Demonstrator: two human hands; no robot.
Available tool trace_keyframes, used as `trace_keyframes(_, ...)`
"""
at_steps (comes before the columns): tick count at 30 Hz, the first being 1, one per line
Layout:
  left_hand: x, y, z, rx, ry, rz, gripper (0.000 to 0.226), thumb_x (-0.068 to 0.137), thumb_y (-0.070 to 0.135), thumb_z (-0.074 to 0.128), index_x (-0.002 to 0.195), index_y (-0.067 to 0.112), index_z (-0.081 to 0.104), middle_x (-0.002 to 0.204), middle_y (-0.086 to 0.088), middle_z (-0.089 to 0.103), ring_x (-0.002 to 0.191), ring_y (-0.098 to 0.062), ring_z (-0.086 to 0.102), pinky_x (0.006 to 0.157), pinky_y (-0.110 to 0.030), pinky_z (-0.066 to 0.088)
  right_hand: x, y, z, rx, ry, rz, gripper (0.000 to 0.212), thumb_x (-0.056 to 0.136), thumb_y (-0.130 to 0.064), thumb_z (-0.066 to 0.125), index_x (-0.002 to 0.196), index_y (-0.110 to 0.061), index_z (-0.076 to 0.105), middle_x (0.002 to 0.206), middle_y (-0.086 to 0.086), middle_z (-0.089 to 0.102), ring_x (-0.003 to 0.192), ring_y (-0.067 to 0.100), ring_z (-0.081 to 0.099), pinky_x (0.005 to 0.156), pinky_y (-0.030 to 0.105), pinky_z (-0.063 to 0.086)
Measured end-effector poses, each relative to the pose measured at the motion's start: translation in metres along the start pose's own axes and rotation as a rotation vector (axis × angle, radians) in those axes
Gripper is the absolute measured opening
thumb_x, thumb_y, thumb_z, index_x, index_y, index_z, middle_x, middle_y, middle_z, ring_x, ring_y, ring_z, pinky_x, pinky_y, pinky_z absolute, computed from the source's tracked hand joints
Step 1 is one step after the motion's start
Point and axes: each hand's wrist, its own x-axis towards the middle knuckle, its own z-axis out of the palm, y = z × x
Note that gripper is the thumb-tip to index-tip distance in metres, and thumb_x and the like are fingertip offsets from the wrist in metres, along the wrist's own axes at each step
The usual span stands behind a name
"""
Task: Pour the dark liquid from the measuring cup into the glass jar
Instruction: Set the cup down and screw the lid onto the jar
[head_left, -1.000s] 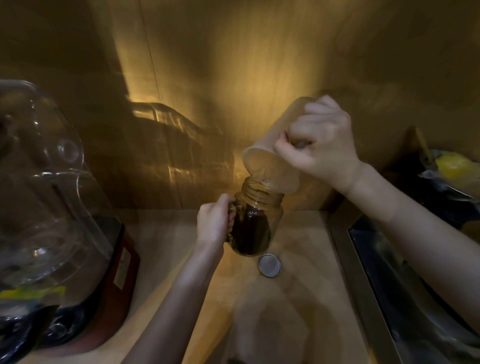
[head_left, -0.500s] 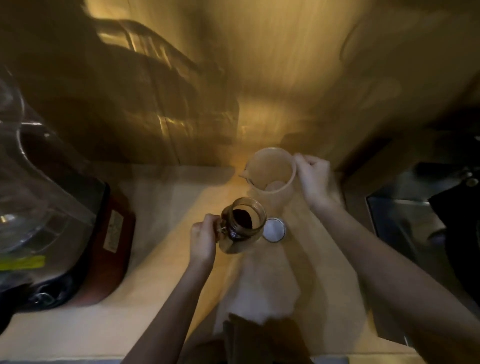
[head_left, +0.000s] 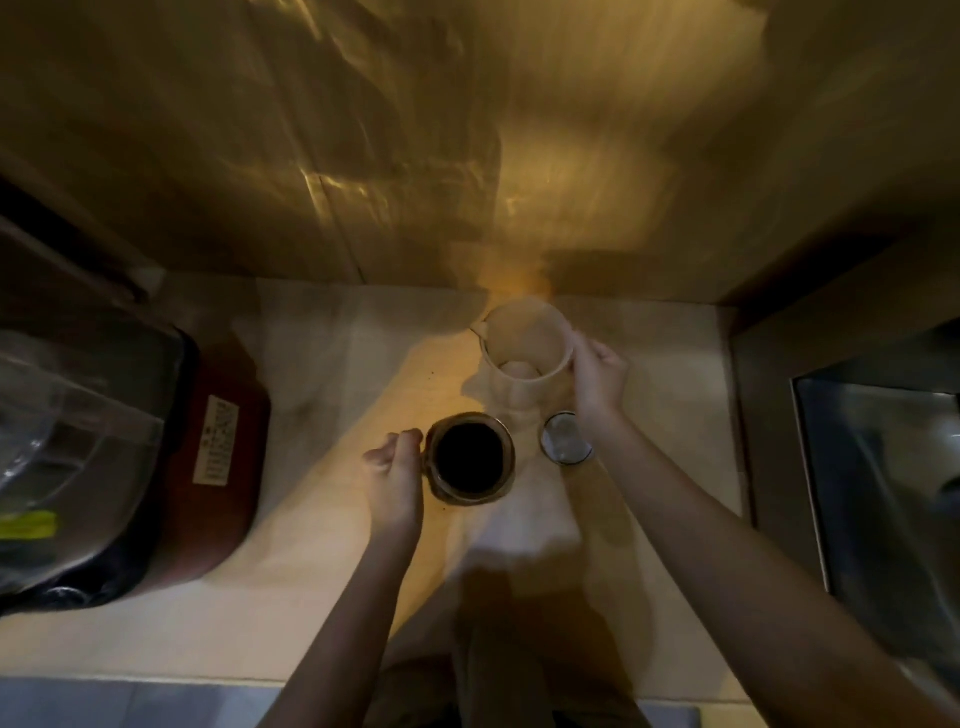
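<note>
The glass jar (head_left: 471, 458) stands upright on the pale counter, seen from above, with dark liquid inside. My left hand (head_left: 396, 475) grips the handle on its left side. The translucent measuring cup (head_left: 525, 349) stands upright on the counter behind the jar, spout to the left, and looks nearly empty. My right hand (head_left: 597, 382) holds its right side at the handle. A round metal lid (head_left: 565, 446) lies flat between the jar and my right wrist.
A blender with a red base (head_left: 218, 457) and clear cover (head_left: 67, 426) fills the left of the counter. A steel sink (head_left: 878, 467) lies to the right. A wood-panel wall (head_left: 467, 156) rises behind. The counter's front edge (head_left: 208, 680) is near me.
The measuring cup went from tilted above the jar's mouth to upright on the counter behind it. My view has swung downward over the jar. My left hand stays on the jar handle.
</note>
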Motion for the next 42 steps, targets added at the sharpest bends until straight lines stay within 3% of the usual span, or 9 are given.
trace_keyframes(5, -0.007, -0.003, 0.018, -0.087, 0.044, -0.14, 0.038, 0.087, 0.012, 0.048, 0.049, 0.015, 0.044, 0.048, 0.0, 0.045, 0.058, -0.016, 0.039, 0.061, -0.032, 0.033, -0.002, 0.006, -0.01, -0.092, -0.005, -0.045, 0.048, 0.091, -0.023, 0.055, 0.045, -0.023, 0.042, 0.05, -0.002, 0.037, 0.05, 0.011, 0.033, 0.052, 0.028, 0.028)
trace_keyframes(8, -0.001, -0.015, 0.023, -0.029, -0.012, -0.158, 0.041, 0.086, 0.015, 0.048, 0.046, 0.015, 0.042, 0.044, 0.004, 0.038, 0.051, -0.019, 0.034, 0.059, -0.033, 0.031, -0.005, 0.01, -0.022, -0.08, 0.069, -0.055, 0.029, 0.096, -0.023, 0.044, 0.076, -0.014, 0.063, 0.072, 0.002, 0.06, 0.074, 0.019, 0.058, 0.066, 0.029, 0.043)
trace_keyframes(11, 0.002, -0.026, 0.025, -0.021, -0.033, -0.214, 0.042, 0.086, 0.016, 0.047, 0.044, 0.016, 0.041, 0.038, 0.006, 0.036, 0.049, -0.019, 0.032, 0.06, -0.035, 0.031, -0.008, 0.033, -0.042, -0.241, 0.033, -0.12, 0.02, 0.093, -0.008, 0.045, 0.103, -0.006, 0.062, 0.105, 0.014, 0.062, 0.103, 0.03, 0.056, 0.081, 0.029, 0.041)
trace_keyframes(15, 0.0, -0.029, 0.027, 0.011, -0.057, -0.205, 0.042, 0.087, 0.014, 0.046, 0.045, 0.015, 0.044, 0.049, -0.003, 0.039, 0.052, -0.02, 0.036, 0.061, -0.035, 0.032, -0.019, 0.065, -0.065, -0.818, -0.302, -0.3, 0.069, 0.07, -0.04, 0.062, 0.13, -0.009, 0.046, 0.132, 0.012, 0.049, 0.119, 0.027, 0.042, 0.097, 0.036, 0.037)
trace_keyframes(19, 0.001, -0.027, 0.028, 0.049, -0.058, -0.201, 0.042, 0.088, 0.017, 0.046, 0.046, 0.015, 0.044, 0.048, -0.003, 0.039, 0.051, -0.019, 0.035, 0.056, -0.033, 0.029, -0.023, 0.082, -0.069, -1.06, -0.345, -0.434, 0.083, 0.07, -0.045, 0.073, 0.137, -0.012, 0.037, 0.137, 0.008, 0.047, 0.124, 0.028, 0.039, 0.102, 0.041, 0.034)
trace_keyframes(27, 0.004, -0.027, 0.02, 0.21, -0.134, -0.134, 0.043, 0.092, 0.022, 0.038, 0.052, 0.01, 0.047, 0.053, -0.008, 0.046, 0.054, -0.02, 0.042, 0.057, -0.035, 0.033, -0.039, 0.06, -0.076, -0.87, -0.325, -0.486, 0.076, 0.064, -0.029, 0.084, 0.127, -0.012, 0.045, 0.122, 0.007, 0.051, 0.111, 0.023, 0.05, 0.083, 0.031, 0.045)
trace_keyframes(33, 0.003, -0.025, -0.008, 0.478, -0.307, 0.117, 0.043, 0.082, 0.042, 0.028, 0.104, 0.016, 0.055, 0.112, -0.009, 0.058, 0.108, -0.028, 0.049, 0.096, -0.05, 0.038, -0.062, 0.018, -0.093, -0.85, -0.513, -0.557, 0.083, 0.062, -0.02, 0.084, 0.133, -0.014, 0.041, 0.126, -0.001, 0.043, 0.113, 0.009, 0.04, 0.089, 0.025, 0.037)
trace_keyframes(38, -0.003, -0.017, -0.023, 0.646, -0.617, 0.243, 0.079, 0.056, 0.05, 0.05, 0.131, 0.039, 0.029, 0.139, 0.003, 0.041, 0.128, -0.018, 0.032, 0.106, -0.049, 0.029, -0.079, -0.011, -0.092, -0.977, -0.705, -0.61, 0.092, 0.064, -0.014, 0.079, 0.14, -0.017, 0.028, 0.135, -0.001, 0.035, 0.128, 0.013, 0.027, 0.102, 0.023, 0.028)
trace_keyframes(42, -0.003, -0.018, -0.013, 0.658, -0.611, 0.295, 0.094, 0.051, 0.061, 0.063, 0.135, 0.037, 0.029, 0.14, 0.003, 0.044, 0.129, -0.019, 0.034, 0.104, -0.05, 0.031, -0.086, -0.027, -0.085, -0.99, -0.726, -0.7, 0.093, 0.061, -0.017, 0.08, 0.14, -0.017, 0.029, 0.132, 0.003, 0.04, 0.125, 0.015, 0.032, 0.1, 0.023, 0.03)
